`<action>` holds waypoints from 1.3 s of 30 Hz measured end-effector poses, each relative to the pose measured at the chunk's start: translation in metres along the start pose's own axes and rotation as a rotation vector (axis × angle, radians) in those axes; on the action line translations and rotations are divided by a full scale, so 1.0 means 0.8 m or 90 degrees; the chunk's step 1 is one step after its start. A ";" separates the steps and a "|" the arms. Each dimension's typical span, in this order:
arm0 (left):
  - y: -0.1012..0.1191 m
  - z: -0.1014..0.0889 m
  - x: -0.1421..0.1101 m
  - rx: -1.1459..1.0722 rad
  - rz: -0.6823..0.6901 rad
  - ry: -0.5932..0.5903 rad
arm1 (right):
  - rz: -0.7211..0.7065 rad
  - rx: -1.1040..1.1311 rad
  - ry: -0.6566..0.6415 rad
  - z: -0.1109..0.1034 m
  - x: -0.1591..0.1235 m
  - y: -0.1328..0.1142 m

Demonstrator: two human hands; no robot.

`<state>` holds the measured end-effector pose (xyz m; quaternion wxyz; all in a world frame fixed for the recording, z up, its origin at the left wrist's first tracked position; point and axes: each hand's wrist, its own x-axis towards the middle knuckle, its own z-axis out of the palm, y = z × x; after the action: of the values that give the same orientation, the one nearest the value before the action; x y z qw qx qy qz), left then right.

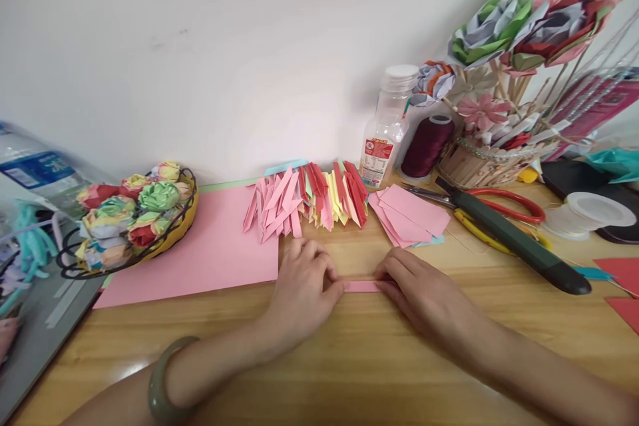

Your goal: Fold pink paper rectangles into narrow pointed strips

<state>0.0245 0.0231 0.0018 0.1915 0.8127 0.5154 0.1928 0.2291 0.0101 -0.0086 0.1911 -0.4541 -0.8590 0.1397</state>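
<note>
A narrow folded strip of pink paper (363,286) lies level between my two hands, just above or on the wooden table. My left hand (307,279) pinches its left end between thumb and fingers. At the other end, my right hand (412,283) grips the strip the same way. Behind my left hand is a heap of folded pink paper pieces (274,203). Red and yellow folded pieces (334,193) stand in a row beside it. Flat pink paper sheets (412,213) are stacked beyond my right hand.
At left, a basket (172,233) of paper flowers stands on a large pink sheet (219,253). Toward the right are a clear bottle (382,140), maroon thread (426,146), red-handled scissors (514,203), a dark-handled tool (524,239), a white spool (589,213) and a flower holder (479,166).
</note>
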 end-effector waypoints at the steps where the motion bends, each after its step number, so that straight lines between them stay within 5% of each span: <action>1: -0.001 0.000 0.000 0.006 -0.003 0.000 | 0.002 0.002 0.000 0.000 0.001 0.000; 13: -0.008 0.000 -0.002 -0.015 0.040 -0.023 | 0.067 0.002 -0.044 -0.015 -0.009 0.014; 19: -0.005 0.002 -0.001 -0.021 0.082 -0.024 | 0.024 -0.014 0.021 -0.009 -0.004 0.000; 29: 0.001 0.003 -0.005 -0.019 0.144 -0.028 | -0.002 -0.052 0.017 -0.002 -0.009 -0.011; 39: 0.003 0.016 -0.014 -0.065 0.270 0.075 | -0.155 -0.116 0.002 -0.007 -0.009 -0.036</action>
<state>0.0282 0.0106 -0.0090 0.1567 0.8796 0.3327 0.3018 0.2147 -0.0110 0.0070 0.1663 -0.3619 -0.9166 0.0361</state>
